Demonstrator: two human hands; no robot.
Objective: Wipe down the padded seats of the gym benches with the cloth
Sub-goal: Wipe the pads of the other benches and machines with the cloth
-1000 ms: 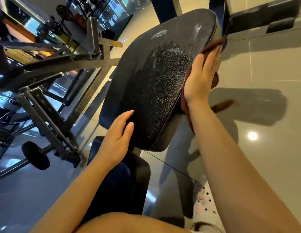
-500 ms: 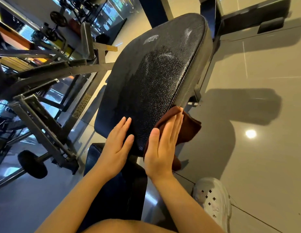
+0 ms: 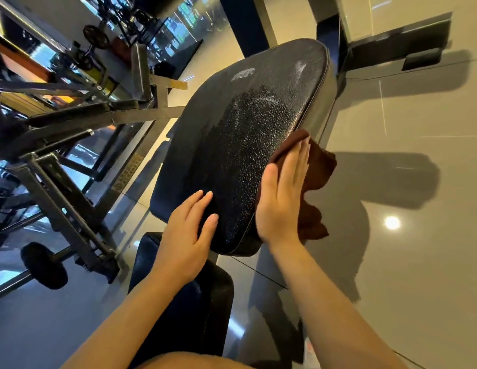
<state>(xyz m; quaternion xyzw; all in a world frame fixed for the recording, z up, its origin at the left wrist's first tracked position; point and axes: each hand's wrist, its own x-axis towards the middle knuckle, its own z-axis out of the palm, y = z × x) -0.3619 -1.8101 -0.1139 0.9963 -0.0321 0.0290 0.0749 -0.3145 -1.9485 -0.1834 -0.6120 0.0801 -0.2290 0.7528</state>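
A black padded bench back slopes up in the middle of the view, its grained surface shiny and damp. My right hand lies flat with straight fingers on a brown cloth, pressing it against the pad's right edge near the lower end. Part of the cloth hangs off the side. My left hand rests flat and open on the pad's lower left corner. Below it sits the dark padded seat of the same bench.
A steel machine frame with a black roller pad stands close on the left. More gym equipment and windows fill the upper left. Glossy grey floor tiles spread to the right, with a dark pillar behind the bench.
My right hand swept the cloth from the pad's upper right edge down to its lower end, then came a little way back up the right edge. My left hand stayed put.
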